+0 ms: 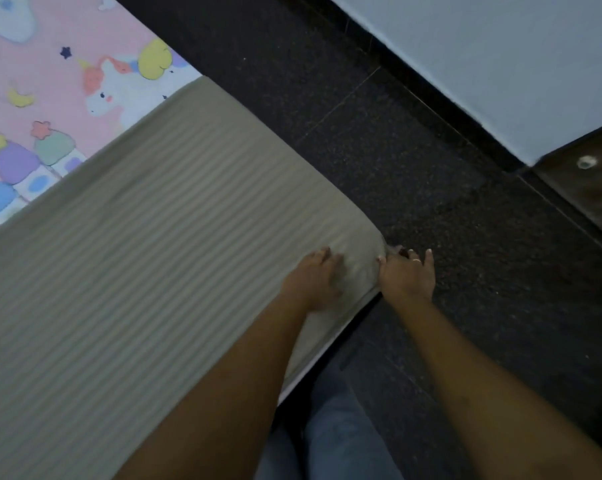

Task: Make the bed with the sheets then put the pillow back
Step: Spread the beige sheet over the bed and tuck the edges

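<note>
Both bare forearms reach from the near edge toward the near-right corner of the bed, where the grey-beige striped sheet (154, 254) lies smooth over the mattress and wraps down over its edge. The left hand (313, 278) lies palm down on top of the sheet just inside that corner, fingers straight and close together, pressing on the fabric and holding nothing. The right hand (406, 275) is just beside it, off the mattress edge over the dark speckled floor (431, 202). Its thumb touches the fold of the corner, and its other visible fingers are straight and spread, one wearing a ring (416, 260). Whether the thumb and forefinger pinch the fabric cannot be told. At the far left, past the striped sheet, lies a pink cloth (50, 81) printed with a unicorn, stars and a moon. Blue jeans (334, 427) show between the arms.
</note>
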